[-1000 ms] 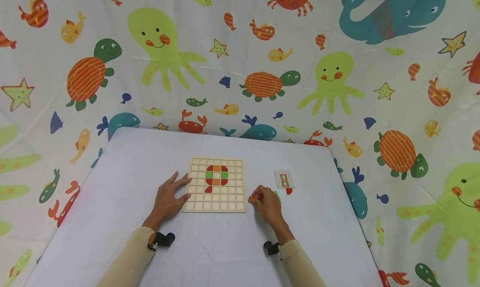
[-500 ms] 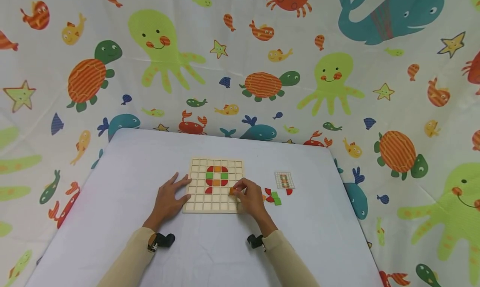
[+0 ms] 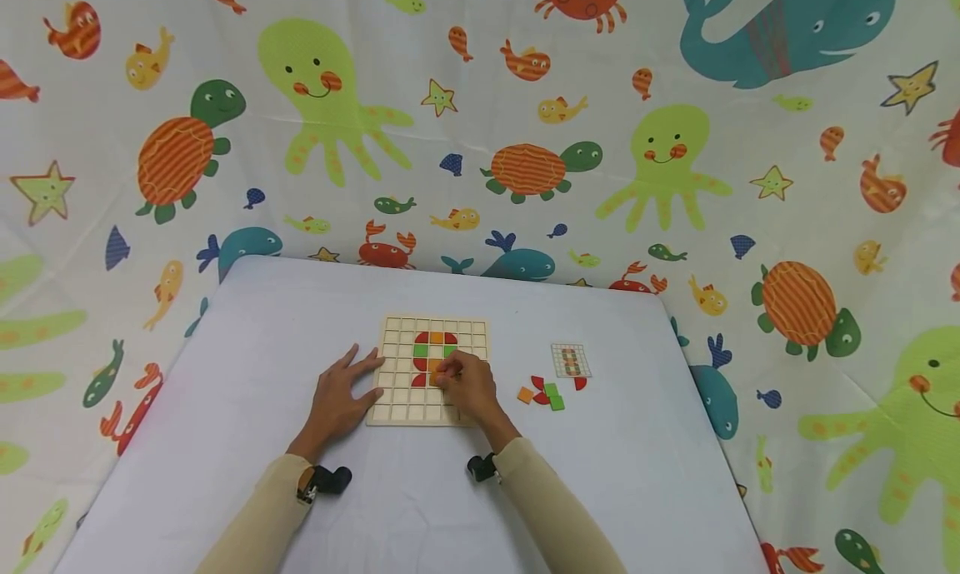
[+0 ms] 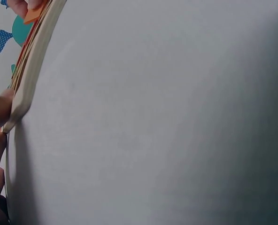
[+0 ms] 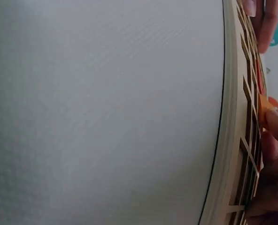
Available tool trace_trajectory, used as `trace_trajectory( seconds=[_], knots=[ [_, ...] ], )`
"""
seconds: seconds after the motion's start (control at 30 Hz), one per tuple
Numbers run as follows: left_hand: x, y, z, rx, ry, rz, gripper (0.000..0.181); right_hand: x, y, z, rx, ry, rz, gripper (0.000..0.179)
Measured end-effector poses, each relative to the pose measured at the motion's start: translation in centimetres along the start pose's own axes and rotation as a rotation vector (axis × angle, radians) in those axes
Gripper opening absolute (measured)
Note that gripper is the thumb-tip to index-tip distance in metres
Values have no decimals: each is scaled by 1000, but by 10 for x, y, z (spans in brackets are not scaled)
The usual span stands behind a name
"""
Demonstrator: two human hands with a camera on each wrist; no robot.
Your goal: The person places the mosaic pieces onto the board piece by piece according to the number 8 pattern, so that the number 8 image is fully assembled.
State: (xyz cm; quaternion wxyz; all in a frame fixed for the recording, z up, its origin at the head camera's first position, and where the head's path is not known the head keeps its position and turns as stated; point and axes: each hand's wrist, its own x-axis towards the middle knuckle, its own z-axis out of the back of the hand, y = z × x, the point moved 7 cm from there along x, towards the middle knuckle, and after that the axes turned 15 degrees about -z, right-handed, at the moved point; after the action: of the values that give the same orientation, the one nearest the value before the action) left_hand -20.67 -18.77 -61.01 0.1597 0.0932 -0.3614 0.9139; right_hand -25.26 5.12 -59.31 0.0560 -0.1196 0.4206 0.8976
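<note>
On the table lies a light wooden grid board (image 3: 399, 409), seen edge-on in both wrist views. Red rounded tiles, green tiles and orange tiles sit in its upper middle cells, forming a ring partly covered by the right hand. My right hand (image 3: 471, 384) pinches an orange square tile (image 3: 435, 378) over the cell right of a lone red tile (image 3: 418, 381). The right wrist view shows that orange tile (image 5: 264, 111) tilted between thumb and finger. With fingers spread, my left hand (image 3: 337, 401) touches the board's left edge.
Right of the board lie loose tiles: an orange square (image 3: 526, 395), green squares (image 3: 557, 402) and red rounded pieces (image 3: 538, 383). Behind them is a small pattern card (image 3: 572, 361), with another red piece (image 3: 581, 383) at its near edge. A printed curtain (image 3: 465, 99) hangs behind the table.
My right hand has carried the orange tile leftward from beside the loose tiles to the middle of the board. The left hand has stayed at the board's edge.
</note>
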Motion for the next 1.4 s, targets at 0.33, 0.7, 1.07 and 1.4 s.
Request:
trace_trajectory(
  seconds=[0.33, 0.7, 1.07, 1.4],
  knots=[
    [-1, 1, 1, 1, -3, 4, 58, 0, 5, -6, -176, -64, -14, 10],
    [0, 2, -1, -7, -10, -5, 58, -15, -12, 19, -42, -17, -46, 31],
    [0, 4, 0, -6, -12, 2, 58, -12, -62, 85, 13, -174, -74, 24],
    [1, 4, 0, -11, -11, -4, 58, -7, -107, 130, -135, -341, -260, 27]
  ],
)
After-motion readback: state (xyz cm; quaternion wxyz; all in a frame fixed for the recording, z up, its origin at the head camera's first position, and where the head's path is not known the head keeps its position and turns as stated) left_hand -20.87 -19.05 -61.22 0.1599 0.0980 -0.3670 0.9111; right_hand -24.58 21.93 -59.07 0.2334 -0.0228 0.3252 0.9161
